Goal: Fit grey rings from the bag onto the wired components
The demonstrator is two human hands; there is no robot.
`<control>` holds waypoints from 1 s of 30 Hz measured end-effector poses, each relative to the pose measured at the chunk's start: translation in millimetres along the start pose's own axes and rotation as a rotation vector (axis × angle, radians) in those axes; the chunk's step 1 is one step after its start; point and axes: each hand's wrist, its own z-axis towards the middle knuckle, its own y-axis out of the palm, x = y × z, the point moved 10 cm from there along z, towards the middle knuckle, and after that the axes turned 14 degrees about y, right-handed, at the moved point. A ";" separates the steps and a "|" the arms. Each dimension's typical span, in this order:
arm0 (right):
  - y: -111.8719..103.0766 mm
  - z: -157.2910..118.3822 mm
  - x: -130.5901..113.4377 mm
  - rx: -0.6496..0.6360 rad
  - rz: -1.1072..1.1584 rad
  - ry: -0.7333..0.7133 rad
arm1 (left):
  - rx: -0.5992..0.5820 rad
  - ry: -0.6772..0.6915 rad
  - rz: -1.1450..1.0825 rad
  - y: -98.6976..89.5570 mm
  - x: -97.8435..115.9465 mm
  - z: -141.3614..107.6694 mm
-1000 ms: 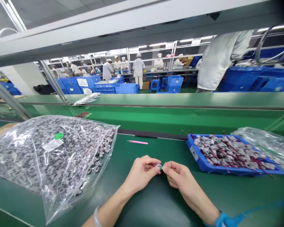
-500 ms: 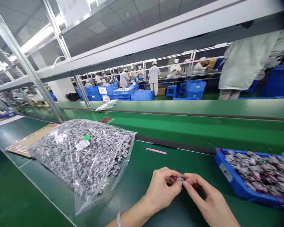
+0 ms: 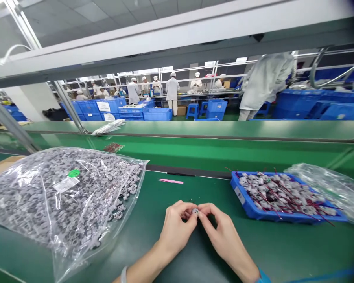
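Observation:
A small grey plastic part (image 3: 195, 211) sits between the fingertips of both hands, just above the green bench top. My left hand (image 3: 177, 224) is closed in a pinch around its left side. From the right, the thumb and forefinger of my right hand (image 3: 220, 228) press together on the same part. Fingertips cover most of it, so its exact shape is hidden. To the left lies a large clear plastic bag (image 3: 76, 196) full of similar grey ring-like parts, its mouth facing right. Beyond the hands rest pink tweezers (image 3: 171, 181).
At right a blue tray (image 3: 253, 214) holds many whitish parts with dark red wires. Clear plastic bags (image 3: 330, 192) lie behind it. A green belt channel (image 3: 194, 151) crosses behind the bench. A metal post (image 3: 69, 106) rises at left. Co-workers in white (image 3: 172, 88) work farther back.
The view has turned to the right, so the bag sits farther left and the whole blue tray shows. Both hands keep pinching the small part.

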 end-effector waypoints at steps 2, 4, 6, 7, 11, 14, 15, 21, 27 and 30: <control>0.7 0.3 -1.2 0.007 -0.048 -0.022 | 0.003 0.030 0.061 -1.3 2.6 0.6; -1.1 -2.4 -8.2 0.050 -0.136 -0.085 | -0.001 0.099 0.139 -2.2 9.4 0.9; -4.2 -7.3 -19.7 0.114 -0.265 -0.165 | -0.017 0.184 0.197 -1.4 17.7 0.3; -6.2 -9.7 -26.1 0.144 -0.332 -0.202 | -0.026 0.223 0.211 -0.7 21.3 -0.2; -32.0 -13.6 -51.1 0.268 -0.512 -0.326 | -0.014 0.348 0.225 -4.3 30.7 -1.2; -86.8 -11.5 -59.0 0.490 -0.564 -0.351 | 0.029 0.372 0.272 -11.9 30.5 -0.4; -109.6 -11.4 -57.9 0.585 -0.577 -0.345 | 0.038 0.373 0.286 -13.7 29.9 -0.1; -212.4 -10.6 -21.4 0.969 -0.720 -0.190 | 0.032 0.405 0.303 -12.1 32.4 -1.1; -221.3 -16.1 -20.6 1.022 -0.660 -0.186 | 0.030 0.373 0.282 -12.9 26.7 1.5; -185.0 -20.1 -42.6 0.869 -0.435 -0.330 | 0.079 0.357 0.292 -24.7 25.0 6.9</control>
